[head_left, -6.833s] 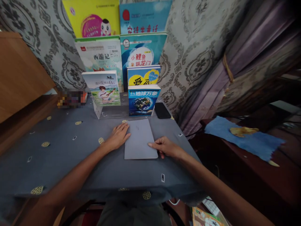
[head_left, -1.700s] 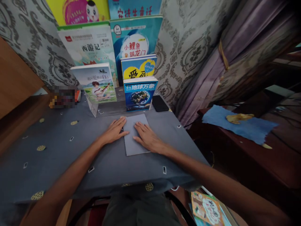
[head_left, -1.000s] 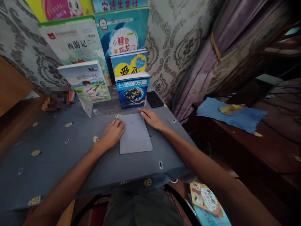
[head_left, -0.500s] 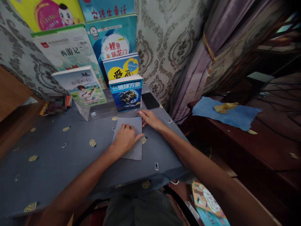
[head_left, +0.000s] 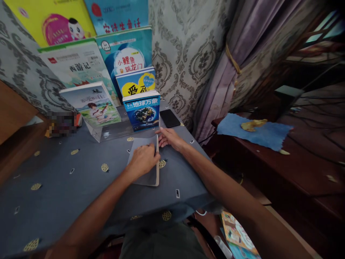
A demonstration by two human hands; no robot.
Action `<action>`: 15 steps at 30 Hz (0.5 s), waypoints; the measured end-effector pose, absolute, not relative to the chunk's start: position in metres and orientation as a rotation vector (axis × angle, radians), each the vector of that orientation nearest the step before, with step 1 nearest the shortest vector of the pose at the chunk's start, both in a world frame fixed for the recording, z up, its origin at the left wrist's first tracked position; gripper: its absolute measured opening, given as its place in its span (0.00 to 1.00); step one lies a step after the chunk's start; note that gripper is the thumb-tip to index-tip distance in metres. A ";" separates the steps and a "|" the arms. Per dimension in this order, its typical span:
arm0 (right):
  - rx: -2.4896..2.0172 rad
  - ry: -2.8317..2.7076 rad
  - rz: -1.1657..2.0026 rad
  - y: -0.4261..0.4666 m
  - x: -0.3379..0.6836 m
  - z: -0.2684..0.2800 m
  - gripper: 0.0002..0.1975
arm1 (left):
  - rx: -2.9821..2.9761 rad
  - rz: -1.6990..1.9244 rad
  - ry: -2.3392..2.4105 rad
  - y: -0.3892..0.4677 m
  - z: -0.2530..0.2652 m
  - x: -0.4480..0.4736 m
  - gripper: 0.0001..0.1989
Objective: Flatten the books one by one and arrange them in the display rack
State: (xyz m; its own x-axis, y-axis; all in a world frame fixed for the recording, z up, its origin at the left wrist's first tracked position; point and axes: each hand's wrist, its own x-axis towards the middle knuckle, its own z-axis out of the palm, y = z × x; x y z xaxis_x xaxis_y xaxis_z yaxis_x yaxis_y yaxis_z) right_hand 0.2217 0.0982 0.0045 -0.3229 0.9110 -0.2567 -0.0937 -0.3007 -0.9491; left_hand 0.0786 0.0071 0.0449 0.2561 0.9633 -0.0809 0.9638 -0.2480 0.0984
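A thin grey notebook (head_left: 147, 176) lies on the table in front of me, its right edge slightly raised so that pale page edges show. My left hand (head_left: 142, 158) rests across its cover, fingers curled, with the thumb and fingertips closed on the right edge. My right hand (head_left: 169, 138) is at the notebook's upper right corner, fingers stretched out and slightly apart, the fingertips close against the edge. Just beyond stands a blue book with a globe on its cover (head_left: 142, 114). A black phone (head_left: 169, 118) lies behind my right hand.
A clear acrylic stand (head_left: 115, 133) holds several upright picture books, including one with a guitar player (head_left: 99, 109). The grey tablecloth (head_left: 88, 187) has pineapple prints. On the right, a blue cloth (head_left: 269, 138) lies on a dark red surface. Books (head_left: 238, 233) lie low at right.
The notebook's right edge has lifted and turned slightly, showing its pages. My left hand's thumb and fingers have drawn in to that edge. My right hand's fingers have spread a little. The view has shifted slightly.
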 end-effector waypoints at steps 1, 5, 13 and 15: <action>-1.154 -1.170 1.721 0.098 0.222 0.005 0.15 | 2.369 0.000 1.828 0.009 0.046 0.076 0.13; -1.164 -1.191 1.741 0.099 0.224 0.005 0.12 | 2.272 0.091 1.781 0.018 0.050 0.066 0.09; -1.137 -1.242 1.756 0.100 0.229 0.004 0.08 | 2.085 0.298 1.640 0.031 0.043 0.050 0.07; -1.132 -1.248 1.753 0.100 0.229 0.002 0.08 | 2.064 0.309 1.623 0.032 0.043 0.050 0.07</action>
